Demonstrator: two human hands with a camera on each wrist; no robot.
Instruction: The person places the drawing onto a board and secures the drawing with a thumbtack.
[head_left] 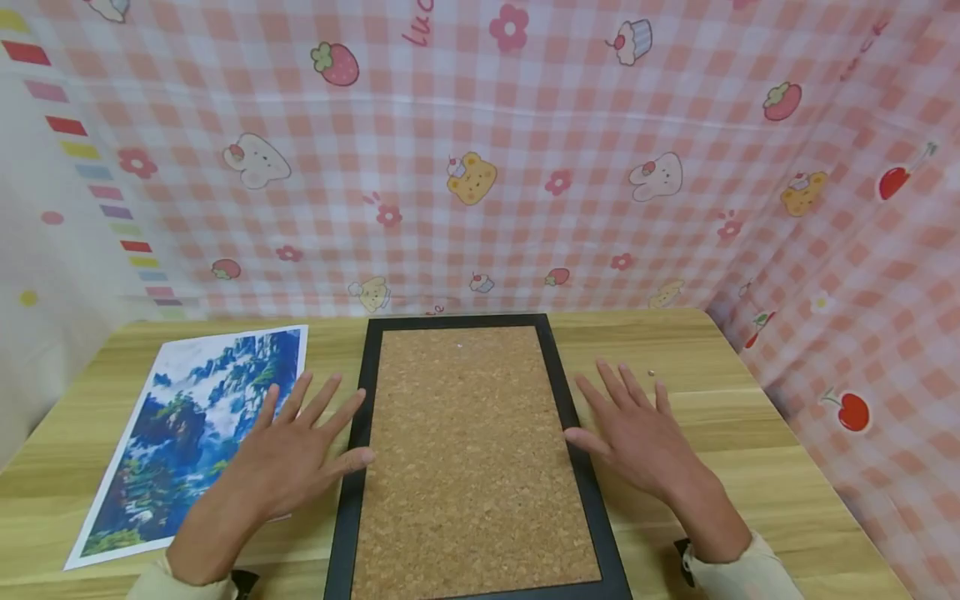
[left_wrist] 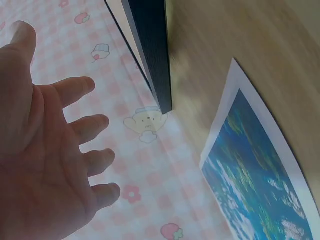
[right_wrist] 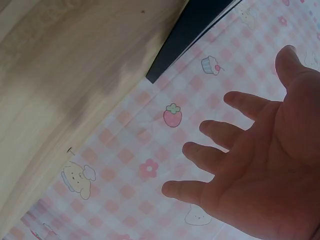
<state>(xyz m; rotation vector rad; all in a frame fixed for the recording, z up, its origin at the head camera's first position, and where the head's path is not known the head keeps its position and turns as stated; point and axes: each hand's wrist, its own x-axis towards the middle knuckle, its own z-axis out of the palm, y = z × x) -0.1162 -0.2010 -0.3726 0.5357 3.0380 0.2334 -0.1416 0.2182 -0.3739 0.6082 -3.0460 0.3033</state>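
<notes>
A cork board (head_left: 472,450) in a black frame (head_left: 558,367) lies on the wooden table. My left hand (head_left: 288,454) is spread palm down between the board and a printed landscape picture (head_left: 187,417), covering part of the picture, with its thumb over the frame's left edge. On the other side, my right hand (head_left: 637,433) is spread too, its thumb tip over the frame's right edge. Both palms look raised off the table in the wrist views, and neither hand holds anything. A small thumbtack (right_wrist: 70,150) stands on the table beyond the right fingertips.
The wooden table (head_left: 750,467) runs back to a pink checked cloth (head_left: 420,133) that hangs behind it and along the right side. A tiny pale spot (head_left: 460,345) shows near the top of the cork; its kind is too small to tell.
</notes>
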